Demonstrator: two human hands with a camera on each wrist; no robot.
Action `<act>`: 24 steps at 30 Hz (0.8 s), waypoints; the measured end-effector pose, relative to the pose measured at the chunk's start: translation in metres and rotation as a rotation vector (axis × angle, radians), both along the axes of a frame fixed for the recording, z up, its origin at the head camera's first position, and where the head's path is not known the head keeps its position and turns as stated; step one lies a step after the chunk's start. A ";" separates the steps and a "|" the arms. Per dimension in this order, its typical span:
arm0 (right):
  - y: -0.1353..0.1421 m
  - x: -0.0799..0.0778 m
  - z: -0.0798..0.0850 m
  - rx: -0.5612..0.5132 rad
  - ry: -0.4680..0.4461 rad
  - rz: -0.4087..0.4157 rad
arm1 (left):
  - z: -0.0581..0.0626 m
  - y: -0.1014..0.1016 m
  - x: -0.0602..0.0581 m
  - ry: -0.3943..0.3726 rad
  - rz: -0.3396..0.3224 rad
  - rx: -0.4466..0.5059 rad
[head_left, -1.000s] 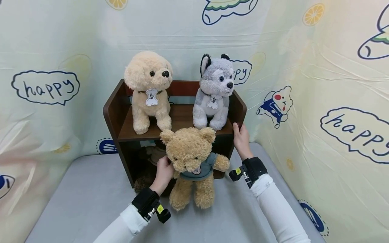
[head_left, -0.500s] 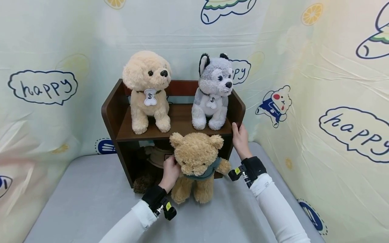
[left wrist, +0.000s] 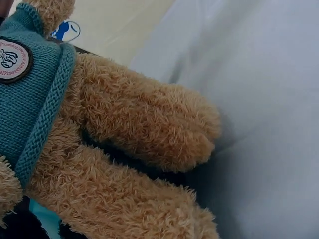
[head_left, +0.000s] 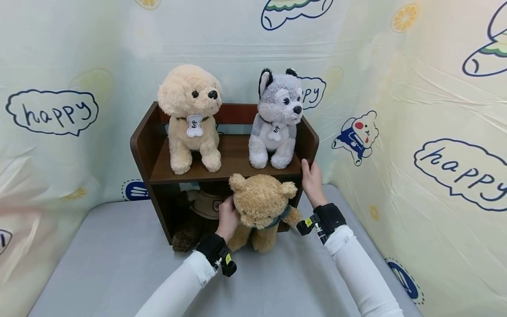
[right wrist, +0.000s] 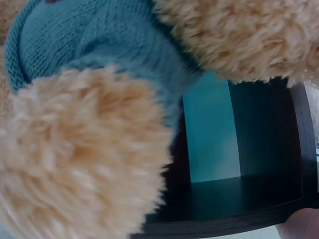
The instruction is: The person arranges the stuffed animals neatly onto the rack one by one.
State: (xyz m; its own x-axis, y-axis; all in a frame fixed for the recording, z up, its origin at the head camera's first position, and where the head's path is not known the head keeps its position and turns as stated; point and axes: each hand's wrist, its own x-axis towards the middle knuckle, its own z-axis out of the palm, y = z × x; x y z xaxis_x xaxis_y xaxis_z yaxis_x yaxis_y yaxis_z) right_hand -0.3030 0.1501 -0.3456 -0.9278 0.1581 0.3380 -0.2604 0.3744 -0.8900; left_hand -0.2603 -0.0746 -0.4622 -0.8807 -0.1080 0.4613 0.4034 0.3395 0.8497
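My left hand (head_left: 228,219) grips a light-brown teddy bear (head_left: 260,200) by its side in the head view. The bear leans head-forward at the lower opening of a dark wooden shelf (head_left: 233,152), partly inside it. Its blue-green knitted sweater (left wrist: 25,99) with a round badge, and both legs, fill much of the left wrist view. My right hand (head_left: 313,182) holds the front edge of the shelf's right side panel. In the right wrist view, a fingertip (right wrist: 299,224) touches that panel, beside the bear's fuzzy paw (right wrist: 84,154). The left hand's fingertips are hidden behind the bear.
On the upper shelf sit a cream plush dog (head_left: 194,147) and a grey-white husky plush (head_left: 273,143). A dark-brown plush (head_left: 187,235) in a beige top sits in the lower left. The shelf stands on a grey-covered surface (head_left: 111,264), with printed curtains (head_left: 79,35) behind.
My left hand has pushed the teddy bear away from me and slightly right, into the lower opening; its head has tipped forward. My right hand has stayed on the shelf's side.
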 end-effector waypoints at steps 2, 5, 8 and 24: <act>0.000 0.000 0.000 -0.005 0.000 0.001 | -0.002 0.001 -0.004 0.007 0.001 0.002; 0.000 0.000 0.000 -0.011 -0.007 0.002 | -0.005 0.004 -0.010 0.044 0.041 -0.021; 0.000 0.001 0.001 -0.021 -0.008 0.004 | -0.010 0.008 -0.015 0.072 0.068 -0.038; 0.001 0.001 0.000 -0.014 -0.016 0.006 | -0.018 0.017 -0.027 0.006 0.096 -0.137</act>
State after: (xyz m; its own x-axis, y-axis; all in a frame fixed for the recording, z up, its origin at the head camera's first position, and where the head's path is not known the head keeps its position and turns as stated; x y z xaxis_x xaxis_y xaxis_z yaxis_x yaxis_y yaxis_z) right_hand -0.3023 0.1510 -0.3452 -0.9338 0.1575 0.3213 -0.2486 0.3604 -0.8991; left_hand -0.2876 -0.0581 -0.4798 -0.8668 -0.1268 0.4822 0.3683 0.4892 0.7906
